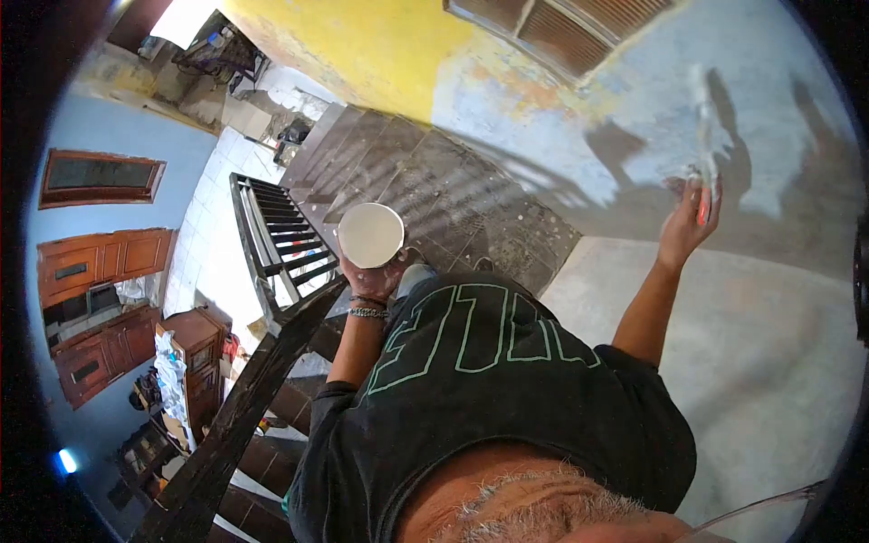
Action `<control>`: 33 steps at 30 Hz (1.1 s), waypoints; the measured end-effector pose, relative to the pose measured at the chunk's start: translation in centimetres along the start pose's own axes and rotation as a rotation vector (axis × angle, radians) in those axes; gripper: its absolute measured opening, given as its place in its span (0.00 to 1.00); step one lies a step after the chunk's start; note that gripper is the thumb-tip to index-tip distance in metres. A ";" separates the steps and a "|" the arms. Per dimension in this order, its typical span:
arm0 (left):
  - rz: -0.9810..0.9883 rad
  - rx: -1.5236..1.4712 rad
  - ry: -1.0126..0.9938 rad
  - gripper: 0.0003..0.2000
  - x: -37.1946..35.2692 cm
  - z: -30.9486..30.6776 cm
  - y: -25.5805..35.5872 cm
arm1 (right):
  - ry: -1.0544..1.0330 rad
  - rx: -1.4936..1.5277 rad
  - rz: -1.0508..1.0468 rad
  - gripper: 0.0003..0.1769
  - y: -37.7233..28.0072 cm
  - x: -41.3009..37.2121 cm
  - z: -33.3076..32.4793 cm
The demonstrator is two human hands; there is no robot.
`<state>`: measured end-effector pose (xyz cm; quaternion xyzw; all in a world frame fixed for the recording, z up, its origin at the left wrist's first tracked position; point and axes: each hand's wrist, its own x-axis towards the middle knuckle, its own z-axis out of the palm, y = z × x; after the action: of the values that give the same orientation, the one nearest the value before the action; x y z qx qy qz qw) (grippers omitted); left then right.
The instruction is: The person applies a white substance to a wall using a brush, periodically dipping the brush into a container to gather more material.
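My left hand [378,279] is wrapped round the lower side of a round tub [400,222], held out in front of my body. Pale, creamy paste or paint fills much of its opening. My right hand [697,210] reaches out to the right, closed on a trowel [705,131] with an orange part at the grip. Its long, whitish blade is blurred and overlaps the wall [634,81], where patches of white and grey-blue show. Shadows of the hand and tool fall on the wall beside them.
A dark stair railing [281,240] runs close along my left side, with brown steps [281,398] below it. Dark, spattered tiles [434,208] lie at my feet. Further left are a wooden cabinet [195,335] and wooden doors [104,267]. A window [566,32] sits in the yellow-and-blue wall.
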<state>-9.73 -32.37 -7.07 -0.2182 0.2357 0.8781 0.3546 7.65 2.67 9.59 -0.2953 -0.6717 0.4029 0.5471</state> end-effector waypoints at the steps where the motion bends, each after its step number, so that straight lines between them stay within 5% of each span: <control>1: -0.042 -0.063 -0.082 0.31 0.6 -1.1 1.1 | -0.002 0.002 0.002 0.16 0.9 -0.8 0.4; 3: -0.090 -0.120 -0.165 0.33 1.3 -2.4 3.0 | -0.172 0.540 0.225 0.10 5.1 -3.9 0.1; 4: -0.037 -0.032 -0.118 0.34 1.8 -2.6 3.8 | -0.166 0.577 0.369 0.08 6.7 -5.6 0.7; 10: 0.030 0.031 -0.042 0.33 3.7 -3.4 7.1 | -0.279 0.298 0.769 0.15 8.7 -15.4 5.5; 15: 0.171 0.162 -0.041 0.29 5.1 -4.4 7.7 | -0.173 0.431 1.078 0.18 10.6 -18.3 7.6; 18: -0.007 0.029 -0.136 0.30 4.5 -3.0 8.2 | -0.088 0.656 1.164 0.20 11.4 -18.7 7.7; 22: -0.044 0.013 -0.038 0.31 5.6 -2.9 7.9 | -0.096 0.536 1.097 0.15 12.3 -17.8 8.5; 24: -0.031 0.088 -0.003 0.31 6.1 -2.5 7.7 | -0.264 0.484 1.179 0.14 14.8 -17.5 8.1; 27: 0.028 0.092 0.053 0.31 7.1 -1.6 8.0 | -0.127 0.468 1.359 0.11 19.2 -16.7 8.8; 33: -0.040 -0.021 -0.272 0.31 9.0 3.0 7.6 | 0.106 0.342 1.400 0.08 25.6 -13.1 9.5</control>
<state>-21.80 -30.84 -7.65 -0.1057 0.1718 0.8948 0.3983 0.23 2.49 -19.76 -0.5856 -0.2252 0.7436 0.2312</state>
